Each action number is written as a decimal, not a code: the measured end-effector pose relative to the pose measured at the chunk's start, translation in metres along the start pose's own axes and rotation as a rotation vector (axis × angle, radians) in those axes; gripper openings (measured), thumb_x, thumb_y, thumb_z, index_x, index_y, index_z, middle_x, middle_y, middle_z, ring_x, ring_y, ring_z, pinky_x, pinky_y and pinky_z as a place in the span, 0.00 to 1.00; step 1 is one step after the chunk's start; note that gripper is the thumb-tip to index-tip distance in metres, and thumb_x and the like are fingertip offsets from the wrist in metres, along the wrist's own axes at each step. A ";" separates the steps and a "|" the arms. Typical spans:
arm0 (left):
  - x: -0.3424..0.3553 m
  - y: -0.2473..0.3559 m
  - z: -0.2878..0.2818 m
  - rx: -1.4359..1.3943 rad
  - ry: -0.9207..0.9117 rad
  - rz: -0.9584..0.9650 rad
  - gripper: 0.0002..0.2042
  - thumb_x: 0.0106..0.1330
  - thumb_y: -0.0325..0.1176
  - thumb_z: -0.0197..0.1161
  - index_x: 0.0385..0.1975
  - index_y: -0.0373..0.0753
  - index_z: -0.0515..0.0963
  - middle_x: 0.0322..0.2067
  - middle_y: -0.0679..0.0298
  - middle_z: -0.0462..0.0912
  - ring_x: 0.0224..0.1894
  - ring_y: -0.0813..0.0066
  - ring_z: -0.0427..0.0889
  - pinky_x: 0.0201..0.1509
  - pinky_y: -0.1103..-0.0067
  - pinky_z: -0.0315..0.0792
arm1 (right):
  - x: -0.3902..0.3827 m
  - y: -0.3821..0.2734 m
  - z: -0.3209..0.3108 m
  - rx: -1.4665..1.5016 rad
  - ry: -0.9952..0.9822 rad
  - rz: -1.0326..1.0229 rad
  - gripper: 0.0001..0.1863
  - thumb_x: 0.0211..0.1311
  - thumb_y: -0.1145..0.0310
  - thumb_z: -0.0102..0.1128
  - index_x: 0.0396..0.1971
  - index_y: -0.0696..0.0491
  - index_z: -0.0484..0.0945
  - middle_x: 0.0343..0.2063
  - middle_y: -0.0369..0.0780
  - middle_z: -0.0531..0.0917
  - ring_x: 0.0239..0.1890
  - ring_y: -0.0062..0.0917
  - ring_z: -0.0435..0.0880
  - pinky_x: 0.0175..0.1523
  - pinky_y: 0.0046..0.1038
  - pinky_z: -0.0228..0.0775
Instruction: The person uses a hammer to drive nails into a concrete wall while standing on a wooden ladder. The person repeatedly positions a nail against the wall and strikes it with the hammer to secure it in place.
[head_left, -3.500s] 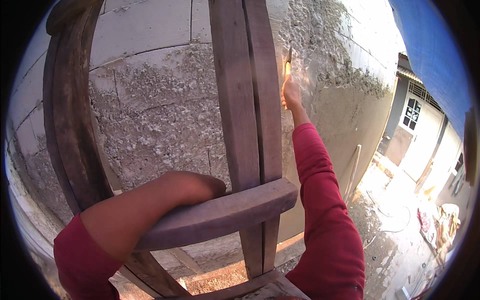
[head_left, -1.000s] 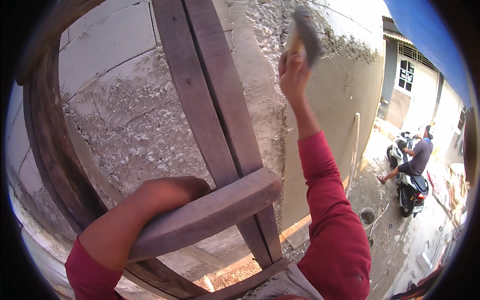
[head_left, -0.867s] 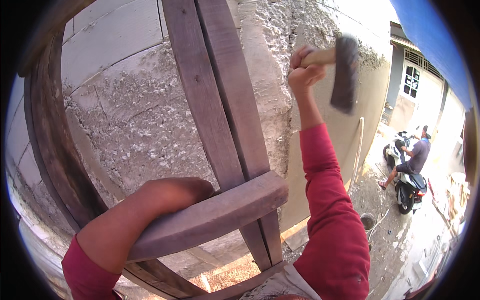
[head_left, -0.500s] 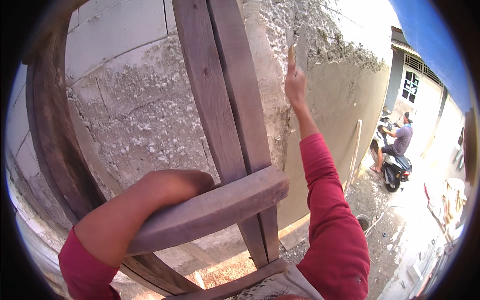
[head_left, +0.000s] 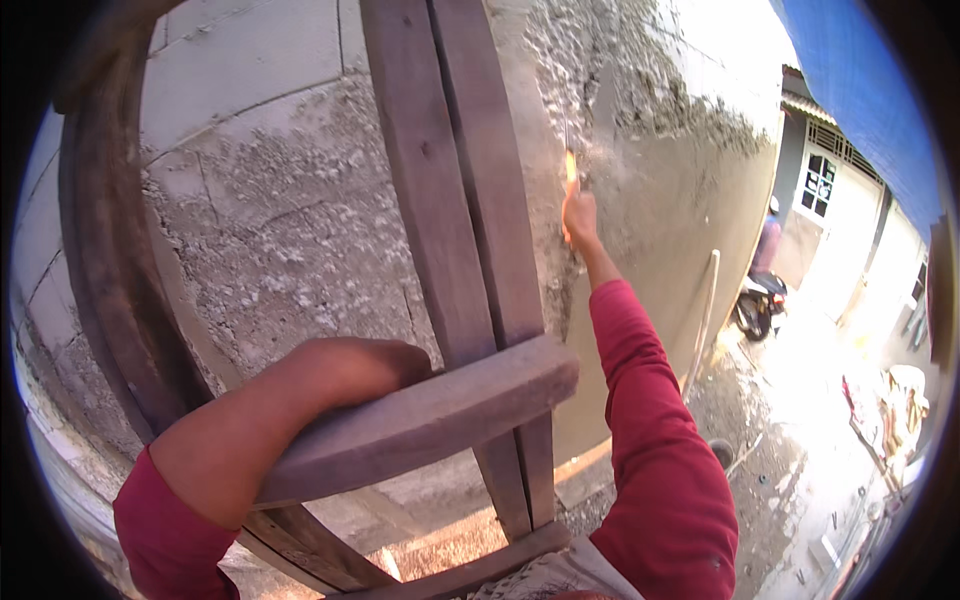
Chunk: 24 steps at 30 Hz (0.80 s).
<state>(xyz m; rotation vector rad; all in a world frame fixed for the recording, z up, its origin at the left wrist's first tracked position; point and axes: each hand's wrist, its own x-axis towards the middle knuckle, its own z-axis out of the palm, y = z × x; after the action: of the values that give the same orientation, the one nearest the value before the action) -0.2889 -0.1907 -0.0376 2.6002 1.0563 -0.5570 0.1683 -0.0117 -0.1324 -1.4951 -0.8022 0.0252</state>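
Observation:
My right hand [head_left: 580, 215] is closed round a hand tool with a yellowish handle [head_left: 571, 166]. Its thin end points up against the rough plaster edge of the wall [head_left: 680, 190]; I cannot make out its exact kind. To the left, my left forearm [head_left: 300, 390] is hooked over a thick wooden rung [head_left: 430, 420]. The fingers of that hand are hidden behind the rung. Paired upright timbers [head_left: 465, 180] stand between my two arms, close to the wall.
A dark curved timber [head_left: 110, 240] rises at the left. Low on the right, a pale pole [head_left: 702, 320] leans by the wall. Beyond it, a person [head_left: 767, 245] is on a motorbike [head_left: 760, 305], partly behind the wall's corner. A pile of cloth-like things [head_left: 900, 405] lies farther right.
My right hand has come down the wall with the tool. The motorbike and its rider have moved away, leftward behind the wall's corner. My left arm stays on the rung.

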 end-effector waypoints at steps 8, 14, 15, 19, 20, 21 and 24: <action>-0.004 0.001 0.001 0.006 -0.001 0.000 0.20 0.70 0.40 0.49 0.54 0.37 0.79 0.52 0.52 0.83 0.52 0.58 0.84 0.53 0.68 0.75 | -0.046 -0.195 -0.108 0.394 0.203 -1.094 0.40 0.71 0.28 0.29 0.22 0.51 0.71 0.11 0.30 0.68 0.10 0.15 0.67 0.11 0.21 0.56; -0.010 -0.014 0.014 -0.015 0.039 0.039 0.20 0.70 0.39 0.49 0.54 0.37 0.79 0.52 0.51 0.83 0.51 0.59 0.85 0.53 0.67 0.75 | 0.014 -0.033 0.031 0.193 0.371 -0.613 0.40 0.71 0.32 0.36 0.32 0.61 0.74 0.20 0.46 0.78 0.21 0.26 0.76 0.26 0.33 0.67; -0.004 -0.012 0.008 0.003 0.078 0.055 0.20 0.70 0.39 0.49 0.54 0.37 0.79 0.52 0.51 0.83 0.51 0.59 0.85 0.53 0.67 0.75 | 0.015 0.010 0.035 -0.012 0.239 -0.374 0.40 0.73 0.34 0.37 0.31 0.63 0.74 0.20 0.49 0.79 0.22 0.28 0.76 0.29 0.37 0.67; 0.009 -0.014 0.009 -0.012 0.019 0.041 0.20 0.70 0.39 0.49 0.54 0.36 0.78 0.52 0.50 0.82 0.51 0.59 0.85 0.54 0.67 0.75 | -0.008 0.007 0.011 0.132 0.007 0.005 0.42 0.75 0.38 0.37 0.33 0.70 0.76 0.22 0.53 0.78 0.26 0.37 0.77 0.37 0.47 0.67; 0.007 -0.015 0.007 -0.032 0.006 0.023 0.20 0.70 0.39 0.49 0.54 0.36 0.78 0.52 0.50 0.82 0.52 0.59 0.85 0.54 0.67 0.75 | -0.014 -0.025 0.006 0.102 0.011 -0.205 0.40 0.73 0.32 0.32 0.15 0.53 0.67 0.11 0.34 0.68 0.11 0.23 0.68 0.16 0.32 0.56; -0.015 -0.009 0.011 -0.043 0.046 -0.049 0.20 0.70 0.39 0.49 0.54 0.36 0.78 0.52 0.50 0.82 0.51 0.59 0.85 0.54 0.67 0.75 | -0.017 -0.078 0.015 0.198 -0.004 -0.397 0.41 0.73 0.30 0.31 0.15 0.52 0.68 0.10 0.33 0.67 0.11 0.21 0.67 0.17 0.31 0.55; 0.011 -0.004 0.001 0.021 -0.035 0.043 0.20 0.70 0.39 0.49 0.54 0.35 0.78 0.52 0.50 0.82 0.51 0.59 0.85 0.53 0.67 0.75 | -0.031 -0.144 -0.074 0.235 0.210 -0.806 0.44 0.69 0.25 0.28 0.14 0.50 0.71 0.09 0.31 0.65 0.11 0.16 0.65 0.16 0.25 0.53</action>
<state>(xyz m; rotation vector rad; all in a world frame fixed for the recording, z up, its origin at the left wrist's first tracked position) -0.2851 -0.1818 -0.0440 2.6150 0.9863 -0.6038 0.1158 -0.1092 -0.0102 -0.8579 -1.1326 -0.6084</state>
